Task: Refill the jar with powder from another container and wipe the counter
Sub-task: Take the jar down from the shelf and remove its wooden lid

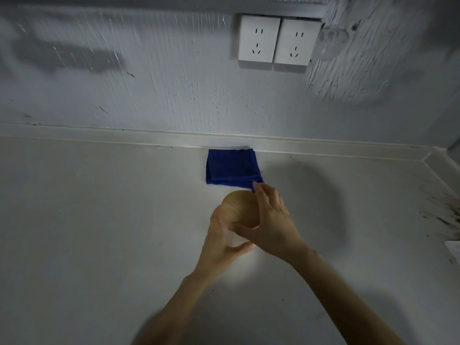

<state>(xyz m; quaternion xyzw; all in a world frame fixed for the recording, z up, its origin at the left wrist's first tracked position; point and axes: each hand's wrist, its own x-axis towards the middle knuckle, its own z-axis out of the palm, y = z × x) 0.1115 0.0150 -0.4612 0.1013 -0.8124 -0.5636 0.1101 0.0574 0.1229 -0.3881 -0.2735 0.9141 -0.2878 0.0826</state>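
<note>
A clear jar (234, 239) with a round wooden lid (239, 207) stands on the white counter (99, 220), in the middle of the head view. My left hand (221, 242) wraps around the jar's body from the left. My right hand (271, 220) grips the lid from the right, thumb at its near edge and fingers along its far side. A folded blue cloth (232, 168) lies flat just behind the jar, against the back ledge. The jar's contents are hidden by my hands and the glare.
Two white wall sockets (278, 42) sit on the rough painted wall above the cloth. A raised ledge (323, 145) runs along the counter's back and turns at the right corner. Dark stains (445, 217) mark the counter's right edge.
</note>
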